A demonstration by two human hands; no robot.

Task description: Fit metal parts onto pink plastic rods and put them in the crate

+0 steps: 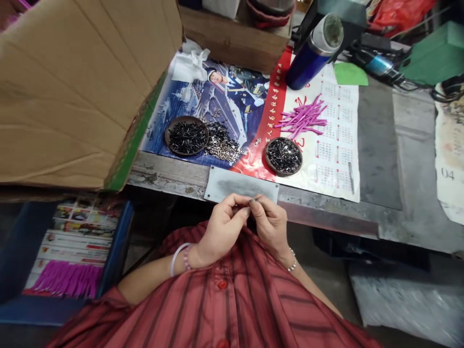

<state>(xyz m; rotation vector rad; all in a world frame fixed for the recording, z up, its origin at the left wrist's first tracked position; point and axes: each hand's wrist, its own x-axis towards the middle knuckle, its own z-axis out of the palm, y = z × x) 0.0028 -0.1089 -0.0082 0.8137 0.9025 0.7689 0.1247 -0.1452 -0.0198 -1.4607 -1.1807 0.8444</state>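
Left hand (221,233) and right hand (271,227) are held together, pinched narrow, just before the plate (242,182) on the counter (170,176); whether anything is gripped cannot be told. Dark pins (186,137) are heaped in bowls (283,173) beyond.

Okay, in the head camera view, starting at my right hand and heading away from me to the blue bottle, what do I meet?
Near to far: right hand, pale plate, rightmost round dish, magenta strips, blue bottle.
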